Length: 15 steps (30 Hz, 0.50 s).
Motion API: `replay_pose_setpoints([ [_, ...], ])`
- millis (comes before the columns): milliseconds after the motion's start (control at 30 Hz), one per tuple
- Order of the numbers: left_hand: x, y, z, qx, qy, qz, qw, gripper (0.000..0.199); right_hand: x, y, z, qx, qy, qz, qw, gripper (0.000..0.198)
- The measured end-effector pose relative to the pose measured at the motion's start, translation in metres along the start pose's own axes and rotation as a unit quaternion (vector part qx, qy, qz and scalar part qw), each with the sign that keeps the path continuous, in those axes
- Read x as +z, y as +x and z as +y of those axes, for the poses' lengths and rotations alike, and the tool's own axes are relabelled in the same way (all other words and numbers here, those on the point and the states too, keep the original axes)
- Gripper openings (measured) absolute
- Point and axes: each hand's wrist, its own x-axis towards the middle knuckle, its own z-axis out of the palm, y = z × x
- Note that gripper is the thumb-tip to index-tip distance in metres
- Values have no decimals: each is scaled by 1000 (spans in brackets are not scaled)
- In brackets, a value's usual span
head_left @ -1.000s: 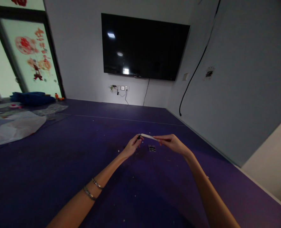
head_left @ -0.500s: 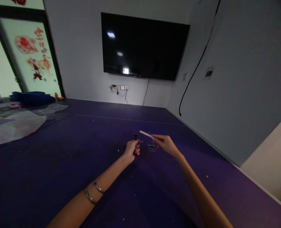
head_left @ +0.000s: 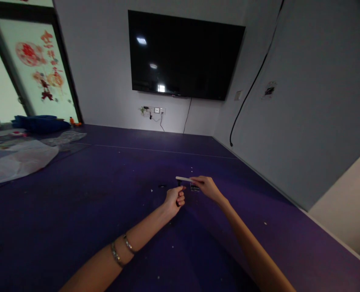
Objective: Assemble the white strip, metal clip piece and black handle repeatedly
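Note:
My left hand (head_left: 174,198) is closed around the handle of a black razor (head_left: 179,182), its T-shaped head pointing up and away from me. In my right hand (head_left: 206,186) a slim, flat white stick (head_left: 183,179) is pinched at one end. The stick's free end lies across the razor head; whether they touch I cannot tell. Just beyond the hands is a small clear pack with dark pieces (head_left: 195,187), partly covered by my right fingers. A short black strip (head_left: 162,186) lies on the purple surface (head_left: 131,219), left of my left hand.
Small white scraps (head_left: 151,190) dot the surface. Crumpled clear plastic and papers (head_left: 30,158) lie at the left, with a dark blue cloth bundle (head_left: 41,123) behind. A television (head_left: 186,56) hangs on the far wall, and a black cable (head_left: 253,83) dangles at the right.
My left hand has moved slightly right and nearer to me with the razor. My right hand has shifted left, bringing the white stick over the razor head. The short black strip is now uncovered.

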Motion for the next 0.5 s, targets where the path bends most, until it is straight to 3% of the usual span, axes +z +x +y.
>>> replay_pose_setpoints([
  [400, -3, -3, 0, 2, -32, -5, 999, 14, 3, 0, -1, 73, -27, 47, 996, 24],
  [500, -2, -4, -1, 6, -36, -5, 999, 14, 2, 0, -1, 73, 13, 25, 997, 24],
])
